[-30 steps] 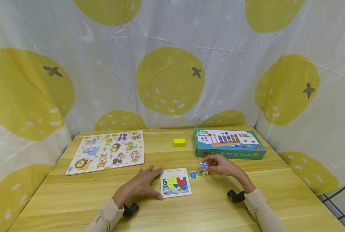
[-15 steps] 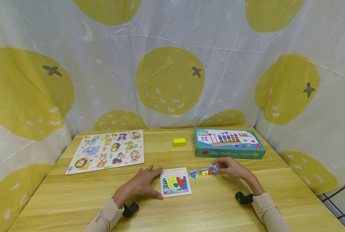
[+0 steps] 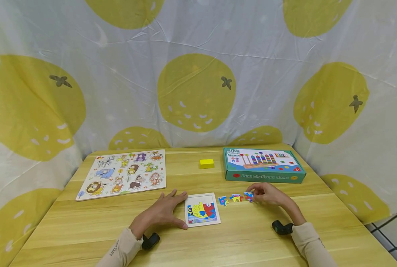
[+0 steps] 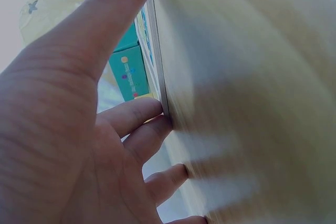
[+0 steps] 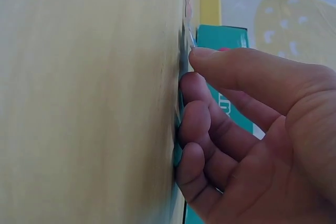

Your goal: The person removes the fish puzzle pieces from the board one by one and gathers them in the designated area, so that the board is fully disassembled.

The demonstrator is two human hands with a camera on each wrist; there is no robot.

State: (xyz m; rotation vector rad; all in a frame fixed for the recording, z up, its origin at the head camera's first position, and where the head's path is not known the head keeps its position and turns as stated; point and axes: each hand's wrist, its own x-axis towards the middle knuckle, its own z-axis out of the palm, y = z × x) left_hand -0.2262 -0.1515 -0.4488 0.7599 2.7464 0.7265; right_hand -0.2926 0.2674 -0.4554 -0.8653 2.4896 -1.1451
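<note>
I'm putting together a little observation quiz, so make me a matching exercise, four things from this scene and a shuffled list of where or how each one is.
1. Left hand
2. Right hand
3. Yellow block
4. Large board

A. Between the board and the green box
B. Shows a lion
C. Spread at the left side of the fish puzzle
D. At the rightmost loose puzzle piece

Pairs: 1-C, 2-D, 3-A, 4-B

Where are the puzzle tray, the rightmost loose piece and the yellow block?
Puzzle tray (image 3: 199, 199), head view: bare upper strip.
Rightmost loose piece (image 3: 248, 195), head view: printed face.
Yellow block (image 3: 206, 165), head view: front face.
</note>
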